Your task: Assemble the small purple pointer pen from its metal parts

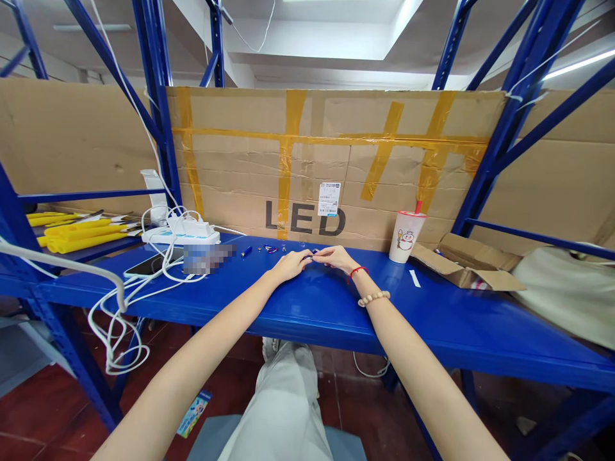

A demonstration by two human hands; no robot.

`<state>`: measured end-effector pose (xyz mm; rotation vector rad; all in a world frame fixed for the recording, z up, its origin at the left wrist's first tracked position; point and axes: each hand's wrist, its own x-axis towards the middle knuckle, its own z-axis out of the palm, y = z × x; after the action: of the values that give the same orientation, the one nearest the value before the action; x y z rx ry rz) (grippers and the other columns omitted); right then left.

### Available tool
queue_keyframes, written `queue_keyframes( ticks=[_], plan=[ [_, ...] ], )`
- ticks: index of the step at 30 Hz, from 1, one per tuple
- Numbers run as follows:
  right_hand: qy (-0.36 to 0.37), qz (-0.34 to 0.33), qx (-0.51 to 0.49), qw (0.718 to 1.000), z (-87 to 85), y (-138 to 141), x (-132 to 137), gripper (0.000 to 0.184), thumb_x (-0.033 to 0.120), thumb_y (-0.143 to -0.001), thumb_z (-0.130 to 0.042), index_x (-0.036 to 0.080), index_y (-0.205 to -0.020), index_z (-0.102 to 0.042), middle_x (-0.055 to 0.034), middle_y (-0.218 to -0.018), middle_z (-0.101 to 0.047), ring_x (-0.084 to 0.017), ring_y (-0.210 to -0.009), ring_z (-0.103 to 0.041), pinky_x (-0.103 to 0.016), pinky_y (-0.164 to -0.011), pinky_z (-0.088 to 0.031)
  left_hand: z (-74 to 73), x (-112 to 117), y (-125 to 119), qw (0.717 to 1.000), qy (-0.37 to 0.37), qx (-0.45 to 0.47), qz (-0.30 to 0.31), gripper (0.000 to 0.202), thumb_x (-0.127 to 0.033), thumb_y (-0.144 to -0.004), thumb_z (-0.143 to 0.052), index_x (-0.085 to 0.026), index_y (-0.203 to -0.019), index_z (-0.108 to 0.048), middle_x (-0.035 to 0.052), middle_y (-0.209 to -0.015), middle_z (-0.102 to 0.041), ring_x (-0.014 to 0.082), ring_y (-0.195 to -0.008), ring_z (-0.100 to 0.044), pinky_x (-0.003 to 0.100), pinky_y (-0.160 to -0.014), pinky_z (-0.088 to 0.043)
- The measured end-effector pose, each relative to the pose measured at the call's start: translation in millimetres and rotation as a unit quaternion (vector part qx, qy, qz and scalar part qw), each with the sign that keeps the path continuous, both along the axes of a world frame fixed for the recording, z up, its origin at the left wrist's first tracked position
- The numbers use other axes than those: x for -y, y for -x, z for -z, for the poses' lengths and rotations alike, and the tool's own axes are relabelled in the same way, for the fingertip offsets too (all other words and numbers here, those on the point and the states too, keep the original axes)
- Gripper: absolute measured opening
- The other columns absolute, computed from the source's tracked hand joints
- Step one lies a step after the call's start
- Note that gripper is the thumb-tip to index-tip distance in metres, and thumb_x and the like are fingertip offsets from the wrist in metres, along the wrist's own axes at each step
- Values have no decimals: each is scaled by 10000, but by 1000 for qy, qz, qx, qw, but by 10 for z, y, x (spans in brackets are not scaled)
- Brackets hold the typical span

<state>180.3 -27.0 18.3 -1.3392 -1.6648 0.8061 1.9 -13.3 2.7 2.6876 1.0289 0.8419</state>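
One blue surface [432,314] carries your work, and the step in hand seems to be fine handling of small parts; the next move probably calls for a light, steady pinch. On it, counted by size, you have one open cardboard box [475,255] at the right, one cup [404,237] standing near it, then your two hands, left hand [289,266] and right hand [336,258]. One blue tube [246,251] lies well left of them. In both hands the grip looks closed on one small dark-blue piece [315,251], mostly hidden where they meet. Smallest are at least three tiny pieces [270,249], between tube and left hand.
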Motion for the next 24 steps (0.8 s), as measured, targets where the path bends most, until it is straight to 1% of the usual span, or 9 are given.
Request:
queue_keyframes(
  ticks=[5, 9, 14, 18, 21, 24],
  plan=[
    [-24, -2, 5, 1000, 0, -12, -27, 542, 411, -448, -766, 85, -876, -697, -55, -687, -618, -20, -467, -422, -137, -397, -305, -32, 43, -5, 1000, -7, 8, -10, 257, -321, -892, -352, -212, -1036, -535, -3, -738, -617, 157, -751, -580, 244, -675, -408],
    [-28, -7, 11, 1000, 9, -26, -39, 529, 410, -439, -770, 83, -849, -701, -67, -742, -634, -21, -469, -431, -140, -407, -323, -27, 39, -6, 1000, -10, 7, -15, 241, -310, -880, -377, -217, -1031, -541, -4, -739, -622, 167, -762, -583, 251, -669, -409],
    [-36, -15, 13, 999, -9, -8, -10, 500, 400, -448, -770, 80, -827, -702, -62, -716, -629, -29, -467, -438, -146, -410, -331, -16, 27, -7, 1000, -14, 20, -12, 240, -303, -874, -384, -213, -1022, -549, -1, -738, -624, 166, -740, -586, 256, -674, -411],
    [-47, -17, 7, 999, -24, 1, 8, 509, 420, -470, -757, 72, -836, -694, -54, -690, -615, -27, -466, -427, -152, -421, -343, 0, 9, -15, 999, -12, 41, 11, 268, -318, -889, -354, -186, -1045, -528, 1, -704, -609, 148, -706, -585, 245, -692, -419],
    [-38, -18, 7, 999, -24, -4, 14, 499, 420, -458, -760, 67, -804, -690, -48, -670, -604, -28, -466, -429, -153, -415, -328, 25, -16, -23, 998, -7, 50, 37, 268, -308, -892, -349, -165, -1037, -524, 3, -669, -595, 137, -660, -579, 237, -694, -422],
    [-24, -17, 9, 1000, -20, -7, 18, 493, 409, -442, -768, 60, -780, -685, -31, -606, -575, -32, -464, -427, -152, -404, -303, 45, -37, -31, 997, -4, 60, 54, 258, -305, -884, -367, -162, -1037, -517, 0, -645, -587, 139, -642, -574, 240, -688, -423]
  ],
)
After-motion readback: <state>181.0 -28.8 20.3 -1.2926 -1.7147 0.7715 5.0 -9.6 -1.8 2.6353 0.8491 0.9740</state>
